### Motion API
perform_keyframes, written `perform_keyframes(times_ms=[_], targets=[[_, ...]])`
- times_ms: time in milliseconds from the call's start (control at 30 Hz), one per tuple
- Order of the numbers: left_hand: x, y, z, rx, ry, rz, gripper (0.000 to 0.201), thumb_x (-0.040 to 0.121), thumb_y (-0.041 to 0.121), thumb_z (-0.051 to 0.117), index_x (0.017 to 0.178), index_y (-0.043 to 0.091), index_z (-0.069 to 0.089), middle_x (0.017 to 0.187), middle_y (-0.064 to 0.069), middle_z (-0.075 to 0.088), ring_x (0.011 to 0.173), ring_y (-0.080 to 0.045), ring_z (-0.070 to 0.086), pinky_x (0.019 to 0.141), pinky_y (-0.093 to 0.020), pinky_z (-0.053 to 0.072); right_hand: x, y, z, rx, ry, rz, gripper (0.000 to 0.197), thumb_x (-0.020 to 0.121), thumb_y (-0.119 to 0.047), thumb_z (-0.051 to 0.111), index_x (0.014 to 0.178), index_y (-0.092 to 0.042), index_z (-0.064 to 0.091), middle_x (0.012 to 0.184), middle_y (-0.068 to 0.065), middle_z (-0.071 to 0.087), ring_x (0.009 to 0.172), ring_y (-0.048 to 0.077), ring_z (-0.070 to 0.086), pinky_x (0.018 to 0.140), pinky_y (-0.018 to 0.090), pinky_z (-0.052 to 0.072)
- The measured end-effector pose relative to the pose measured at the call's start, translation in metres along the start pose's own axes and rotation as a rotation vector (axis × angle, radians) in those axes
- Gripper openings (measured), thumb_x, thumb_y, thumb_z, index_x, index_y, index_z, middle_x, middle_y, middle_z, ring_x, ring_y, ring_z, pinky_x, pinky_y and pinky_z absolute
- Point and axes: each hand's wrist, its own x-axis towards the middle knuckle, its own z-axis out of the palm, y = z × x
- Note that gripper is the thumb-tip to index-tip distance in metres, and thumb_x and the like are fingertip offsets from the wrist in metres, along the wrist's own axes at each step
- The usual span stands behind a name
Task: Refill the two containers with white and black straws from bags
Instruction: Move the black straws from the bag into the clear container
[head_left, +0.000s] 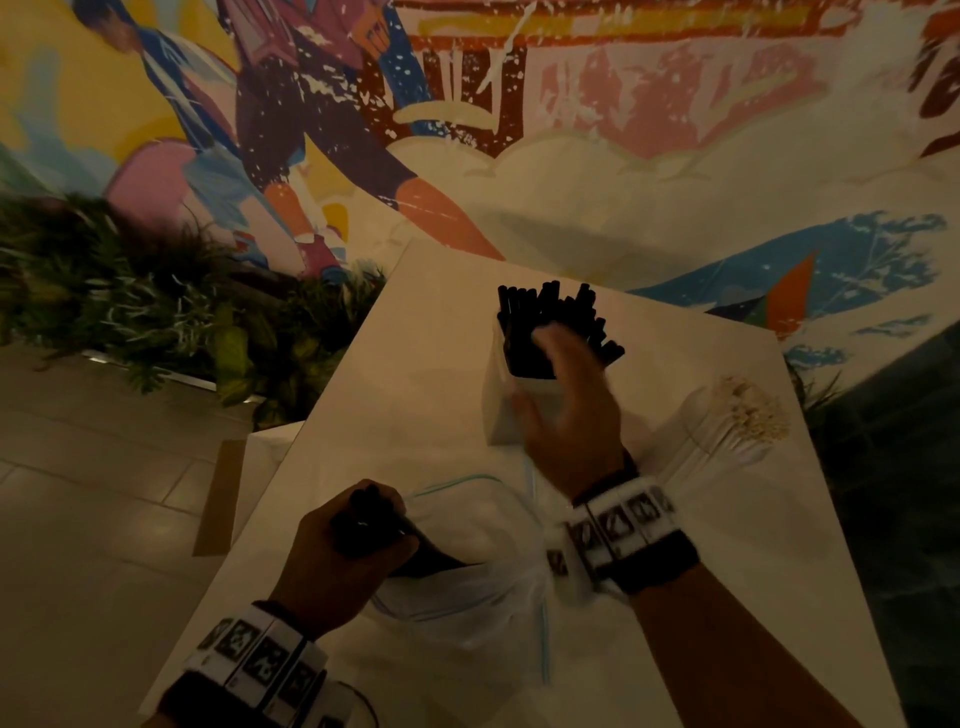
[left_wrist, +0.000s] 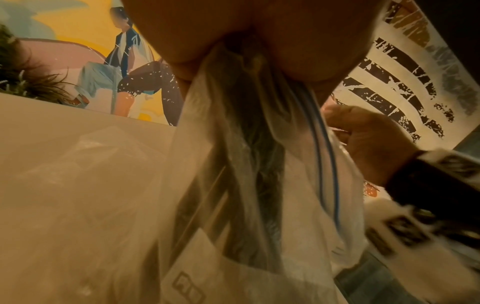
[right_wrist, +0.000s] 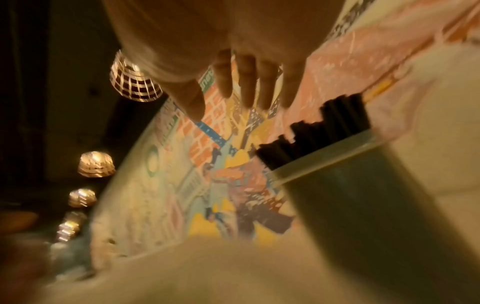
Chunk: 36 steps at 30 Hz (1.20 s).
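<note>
A white square container (head_left: 506, 415) stands on the white table (head_left: 405, 374), packed with black straws (head_left: 550, 317). My right hand (head_left: 563, 395) hovers over its near side with fingers straight and spread, holding nothing; in the right wrist view the fingers (right_wrist: 246, 86) hang above the black straws (right_wrist: 319, 135) in the container (right_wrist: 363, 195). My left hand (head_left: 353, 540) grips a bunch of black straws (head_left: 363, 519) poking out of a clear zip bag (head_left: 467, 566) at the near edge. The left wrist view shows the bag (left_wrist: 246, 185) hanging from the palm. White straws (head_left: 737, 415) lie at the right.
A painted mural wall (head_left: 571, 130) rises behind the table. Green plants (head_left: 130, 291) fill the left side beside a tiled floor (head_left: 78, 493). A brown cardboard piece (head_left: 218, 493) lies by the table's left edge. Hanging lamps (right_wrist: 96, 164) glow in the right wrist view.
</note>
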Motion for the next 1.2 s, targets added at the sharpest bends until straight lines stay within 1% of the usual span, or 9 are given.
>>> perform_keyframes(times_ms=[100, 267, 433, 500, 567, 733, 867, 967, 1200], targets=[[0.0, 0.004, 0.001, 0.019, -0.031, -0.005, 0.037, 0.053, 0.049, 0.069, 0.083, 0.031, 0.06, 0.088, 0.009, 0.066, 0.079, -0.008, 0.064, 0.067, -0.019, 0.055, -0.051, -0.04, -0.003, 0.329, -0.447, 0.101, 0.038, 0.085, -0.03, 0.061, 0.12, -0.016, 0.063, 0.11, 0.002, 0.069, 0.096, 0.009, 0.063, 0.089, 0.036, 0.053], [-0.002, 0.007, -0.003, 0.019, -0.203, -0.045, 0.075, 0.038, 0.065, 0.082, 0.103, 0.045, 0.051, 0.105, 0.014, 0.06, 0.095, -0.006, 0.062, 0.075, -0.018, 0.055, -0.103, -0.042, 0.02, 0.223, -0.897, 0.251, 0.071, 0.088, -0.031, 0.064, 0.148, -0.028, 0.026, 0.144, 0.002, 0.045, 0.126, 0.021, 0.047, 0.103, 0.033, 0.04], [-0.008, 0.012, -0.003, 0.08, -0.339, -0.016, 0.108, 0.04, 0.015, 0.093, 0.129, 0.036, 0.036, 0.129, 0.022, 0.043, 0.109, 0.021, 0.044, 0.079, 0.001, 0.041, -0.117, -0.039, 0.026, 0.183, -0.939, 0.244, 0.09, 0.082, -0.028, 0.071, 0.151, -0.032, 0.012, 0.15, 0.001, 0.035, 0.134, 0.021, 0.039, 0.109, 0.034, 0.034], [-0.01, 0.009, -0.004, 0.151, -0.348, 0.032, 0.114, 0.042, 0.031, 0.092, 0.137, 0.032, 0.029, 0.132, 0.036, 0.034, 0.115, 0.027, 0.031, 0.084, 0.01, 0.028, -0.117, -0.04, 0.027, 0.16, -0.969, 0.221, 0.098, 0.081, -0.037, 0.072, 0.151, -0.034, 0.004, 0.154, -0.003, 0.029, 0.137, 0.019, 0.035, 0.112, 0.035, 0.032], [-0.011, 0.012, -0.003, 0.12, -0.37, -0.04, 0.111, 0.048, 0.038, 0.083, 0.141, 0.023, 0.024, 0.137, 0.023, 0.037, 0.116, 0.016, 0.038, 0.086, 0.006, 0.031, -0.118, -0.043, 0.033, 0.143, -0.944, 0.173, 0.098, 0.082, -0.044, 0.069, 0.152, -0.029, 0.002, 0.151, -0.001, 0.033, 0.132, 0.021, 0.04, 0.108, 0.036, 0.037], [-0.01, 0.018, 0.001, 0.081, -0.413, -0.061, 0.103, 0.055, 0.0, 0.084, 0.132, 0.035, 0.026, 0.126, 0.021, 0.042, 0.106, 0.022, 0.045, 0.079, -0.004, 0.046, -0.126, -0.047, 0.045, 0.267, -0.622, 0.019, 0.057, 0.093, -0.051, 0.048, 0.138, -0.015, 0.044, 0.108, 0.005, 0.065, 0.087, 0.024, 0.063, 0.072, 0.039, 0.054], [-0.011, 0.001, -0.005, 0.078, -0.273, -0.004, 0.09, 0.048, 0.048, 0.087, 0.128, 0.041, 0.046, 0.134, 0.006, 0.049, 0.123, -0.004, 0.048, 0.103, -0.031, 0.045, -0.12, -0.04, 0.042, 0.288, -0.608, 0.045, 0.051, 0.089, -0.047, 0.038, 0.122, -0.012, 0.055, 0.099, 0.009, 0.069, 0.083, 0.033, 0.065, 0.071, 0.045, 0.053], [-0.012, -0.004, -0.004, 0.064, -0.218, -0.016, 0.076, 0.048, 0.067, 0.076, 0.118, 0.051, 0.05, 0.13, 0.002, 0.053, 0.121, -0.015, 0.052, 0.097, -0.047, 0.048, -0.119, -0.038, 0.038, 0.329, -0.628, 0.021, 0.056, 0.086, -0.044, 0.041, 0.132, -0.014, 0.05, 0.102, 0.012, 0.071, 0.087, 0.034, 0.066, 0.076, 0.042, 0.055], [-0.006, -0.001, -0.001, 0.074, -0.174, -0.014, 0.07, 0.046, 0.075, 0.071, 0.11, 0.055, 0.052, 0.109, 0.015, 0.062, 0.101, -0.006, 0.062, 0.092, -0.04, 0.052, -0.121, -0.03, 0.037, 0.359, -0.534, 0.0, 0.037, 0.087, -0.025, 0.059, 0.123, -0.018, 0.06, 0.104, 0.008, 0.073, 0.09, 0.028, 0.068, 0.078, 0.036, 0.057]])
